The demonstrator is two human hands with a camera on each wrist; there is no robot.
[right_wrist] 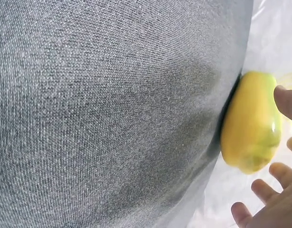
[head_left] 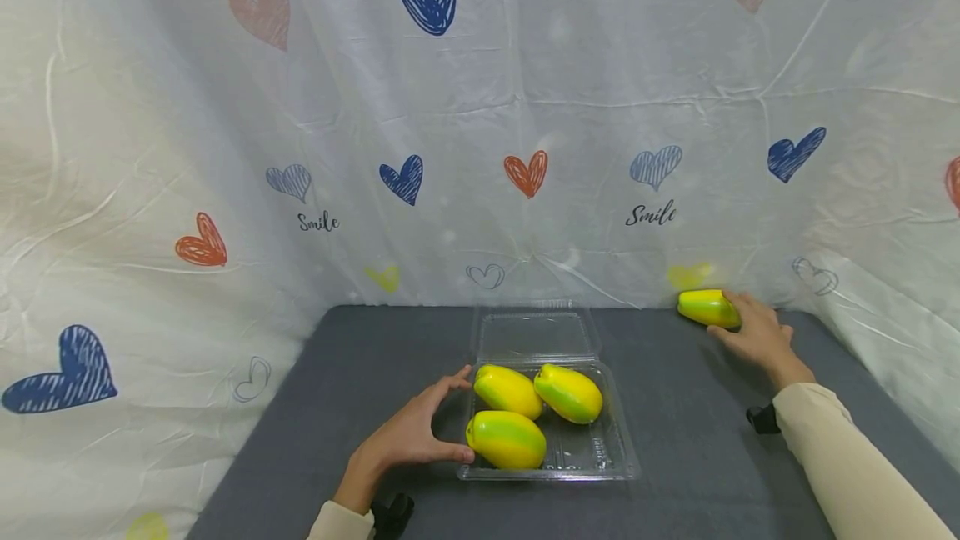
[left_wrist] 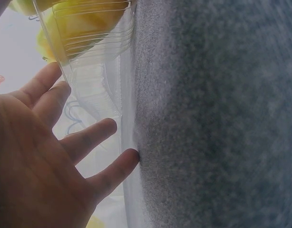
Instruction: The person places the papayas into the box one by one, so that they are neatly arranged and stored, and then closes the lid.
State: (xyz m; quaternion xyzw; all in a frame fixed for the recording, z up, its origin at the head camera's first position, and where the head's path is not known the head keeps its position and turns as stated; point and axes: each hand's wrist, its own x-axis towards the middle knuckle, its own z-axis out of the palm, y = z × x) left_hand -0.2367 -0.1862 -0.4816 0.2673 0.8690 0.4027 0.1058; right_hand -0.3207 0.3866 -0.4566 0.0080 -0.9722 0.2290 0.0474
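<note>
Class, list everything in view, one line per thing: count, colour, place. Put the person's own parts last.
table: 1, dark grey, beneath everything else on it
container: 1, clear, on the table, its lid open at the far side
fruits: 4, yellow-green, three in the container, one at far right
backdrop: 1, white, behind and on both sides
printed hearts: many, red, pink, blue, yellow, grey, on the backdrop
"Smile" words: 2, black, on the backdrop
wrist devices: 2, black, one per arm
sleeves: 2, beige, one per arm
left hand: 1, bare, at the container's left side
right hand: 1, bare, at the far-right fruit
</note>
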